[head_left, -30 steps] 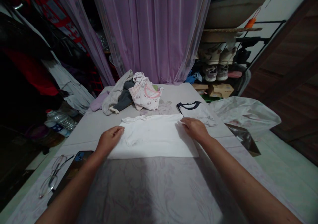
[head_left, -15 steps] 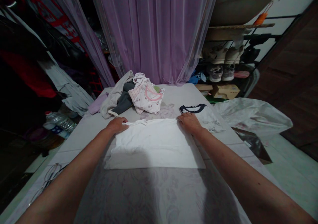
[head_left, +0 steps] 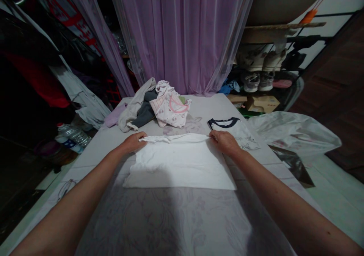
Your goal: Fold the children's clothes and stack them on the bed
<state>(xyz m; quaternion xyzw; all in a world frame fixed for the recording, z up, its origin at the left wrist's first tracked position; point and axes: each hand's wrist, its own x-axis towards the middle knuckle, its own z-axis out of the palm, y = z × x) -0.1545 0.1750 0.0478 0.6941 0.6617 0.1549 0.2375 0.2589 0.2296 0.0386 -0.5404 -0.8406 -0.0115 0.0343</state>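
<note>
On the patterned bedsheet (head_left: 182, 225), the left hand (head_left: 131, 142) and right hand (head_left: 224, 142) have just shifted, now both grasping the far edge of the white shirt (head_left: 179, 165), pulling it taut.

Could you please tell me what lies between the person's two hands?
In the head view, a white shirt lies between the left hand and the right hand, its far edge gathered up.
</note>
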